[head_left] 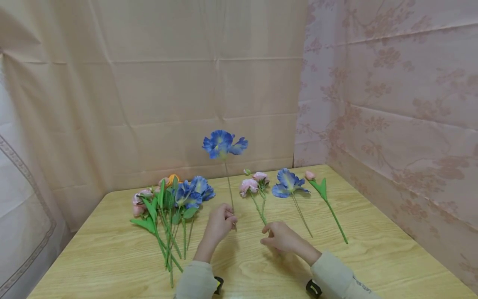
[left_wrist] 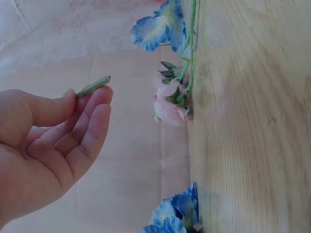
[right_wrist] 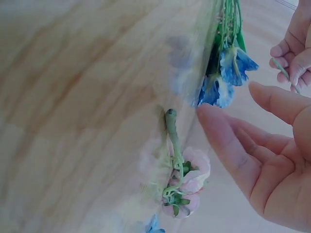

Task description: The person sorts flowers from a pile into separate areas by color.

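In the head view my left hand [head_left: 220, 223] pinches the thin stem of a blue artificial iris [head_left: 221, 144], held upright above the table. Its lower stem end [left_wrist: 95, 86] pokes out between thumb and forefinger in the left wrist view. My right hand [head_left: 281, 237] holds nothing; in the right wrist view its thumb and fingers [right_wrist: 223, 141] stand apart. Just beyond that hand lies a pink flower spray [head_left: 249, 187] with its green stem toward me. To the right lie another blue iris [head_left: 288, 184] and a pink tulip [head_left: 325, 199].
A pile of flowers lies on the left of the wooden table [head_left: 112, 253], with blue irises [head_left: 194, 192], pink blooms [head_left: 140, 201], an orange flower [head_left: 173, 179] and green leaves [head_left: 149, 224]. A beige curtain [head_left: 168, 91] hangs behind, and a floral cloth [head_left: 403, 104] hangs at the right.
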A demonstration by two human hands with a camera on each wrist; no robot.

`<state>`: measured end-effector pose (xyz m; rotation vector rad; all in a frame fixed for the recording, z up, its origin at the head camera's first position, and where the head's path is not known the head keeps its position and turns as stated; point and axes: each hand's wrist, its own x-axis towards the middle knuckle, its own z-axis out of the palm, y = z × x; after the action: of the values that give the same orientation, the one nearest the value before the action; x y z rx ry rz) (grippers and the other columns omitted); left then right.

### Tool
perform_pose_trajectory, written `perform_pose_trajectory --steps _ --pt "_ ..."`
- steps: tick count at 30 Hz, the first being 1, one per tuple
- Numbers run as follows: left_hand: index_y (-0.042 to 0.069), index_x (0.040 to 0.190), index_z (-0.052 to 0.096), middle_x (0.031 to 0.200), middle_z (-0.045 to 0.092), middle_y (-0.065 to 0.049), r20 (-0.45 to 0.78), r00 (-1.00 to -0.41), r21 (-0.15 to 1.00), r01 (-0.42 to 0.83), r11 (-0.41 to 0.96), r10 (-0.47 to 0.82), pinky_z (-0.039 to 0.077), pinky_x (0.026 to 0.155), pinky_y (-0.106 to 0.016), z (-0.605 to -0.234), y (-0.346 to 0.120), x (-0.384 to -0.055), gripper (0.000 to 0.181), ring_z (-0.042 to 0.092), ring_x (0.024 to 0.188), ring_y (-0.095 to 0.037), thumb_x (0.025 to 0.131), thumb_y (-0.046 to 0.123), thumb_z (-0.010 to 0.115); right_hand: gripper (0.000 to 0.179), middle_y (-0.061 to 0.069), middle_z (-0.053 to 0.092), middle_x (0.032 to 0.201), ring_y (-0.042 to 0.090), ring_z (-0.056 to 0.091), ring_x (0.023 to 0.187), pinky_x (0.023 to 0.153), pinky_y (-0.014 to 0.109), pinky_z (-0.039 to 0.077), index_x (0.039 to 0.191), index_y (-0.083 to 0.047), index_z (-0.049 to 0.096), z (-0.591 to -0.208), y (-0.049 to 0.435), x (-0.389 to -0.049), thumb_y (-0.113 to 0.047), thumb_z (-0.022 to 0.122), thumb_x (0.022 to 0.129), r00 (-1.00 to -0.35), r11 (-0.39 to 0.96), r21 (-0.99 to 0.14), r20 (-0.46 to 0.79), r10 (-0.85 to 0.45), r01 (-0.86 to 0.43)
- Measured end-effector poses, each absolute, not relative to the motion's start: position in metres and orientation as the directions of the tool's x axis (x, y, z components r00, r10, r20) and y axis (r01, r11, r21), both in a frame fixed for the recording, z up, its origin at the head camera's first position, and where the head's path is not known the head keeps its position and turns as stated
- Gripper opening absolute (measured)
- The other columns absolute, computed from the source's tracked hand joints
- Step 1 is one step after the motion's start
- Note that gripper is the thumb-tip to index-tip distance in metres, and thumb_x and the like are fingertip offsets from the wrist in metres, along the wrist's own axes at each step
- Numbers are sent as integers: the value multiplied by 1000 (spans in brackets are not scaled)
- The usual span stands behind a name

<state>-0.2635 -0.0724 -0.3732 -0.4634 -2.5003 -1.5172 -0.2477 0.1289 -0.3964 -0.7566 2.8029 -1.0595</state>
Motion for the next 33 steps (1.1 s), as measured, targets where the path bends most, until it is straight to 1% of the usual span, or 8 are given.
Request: perform_pose_trajectory --steps 4,8,13,17,22,26,30,33 --pt "-9 83 50 67 61 -13 293 -937 848 346 402 188 47 45 -24 -372 -65 -263 4 59 51 -21 82 -11 53 28 1 54 61 12 49 49 44 22 41 98 13 57 -396 127 -250 -9 64 82 -875 607 -655 187 -447 -450" --pt "-5 78 52 66 61 -11 289 -930 830 361 426 225 45 43 -23 -374 -59 -263 6 59 50 -20 83 -7 54 26 8 58 67 24 57 56 45 25 46 98 12 57 -391 123 -249 -8 62 83 -877 534 -726 203 -435 -433" --pt "-3 76 53 64 60 -9 291 -913 791 398 464 286 43 43 -22 -377 -53 -260 8 58 51 -17 83 -5 56 19 9 60 70 30 60 61 48 27 50 92 11 58 -391 119 -248 -4 62 82 -877 442 -792 232 -420 -421" --pt "-3 76 53 63 60 -7 299 -897 774 427 467 326 43 43 -21 -376 -48 -257 8 59 51 -18 82 -6 56 14 11 60 70 33 60 62 49 27 50 87 13 58 -392 117 -248 1 63 80 -871 386 -817 261 -416 -429" --pt "-3 74 53 62 60 -10 293 -888 767 439 468 354 43 43 -20 -374 -43 -253 8 60 52 -23 81 -6 57 10 13 61 71 29 60 61 51 29 51 84 12 58 -391 115 -246 6 63 78 -871 359 -828 279 -403 -431" --pt "-3 72 54 61 60 -10 299 -879 726 462 509 372 41 42 -20 -374 -40 -251 10 57 48 -15 80 -6 58 7 11 61 70 20 59 59 50 28 51 83 10 60 -391 114 -245 5 63 78 -866 361 -819 294 -403 -446" --pt "1 71 55 58 58 -3 277 -883 680 459 571 380 40 43 -20 -375 -37 -251 11 52 46 -7 80 -2 60 5 8 62 68 13 56 55 48 24 48 81 5 63 -391 115 -245 1 64 78 -856 386 -786 332 -396 -484" --pt "3 71 56 59 56 0 238 -891 672 438 597 386 40 44 -21 -376 -36 -250 11 50 47 -7 81 2 61 5 7 61 66 12 55 52 47 24 47 79 4 64 -392 115 -245 0 65 78 -856 394 -778 342 -389 -490"
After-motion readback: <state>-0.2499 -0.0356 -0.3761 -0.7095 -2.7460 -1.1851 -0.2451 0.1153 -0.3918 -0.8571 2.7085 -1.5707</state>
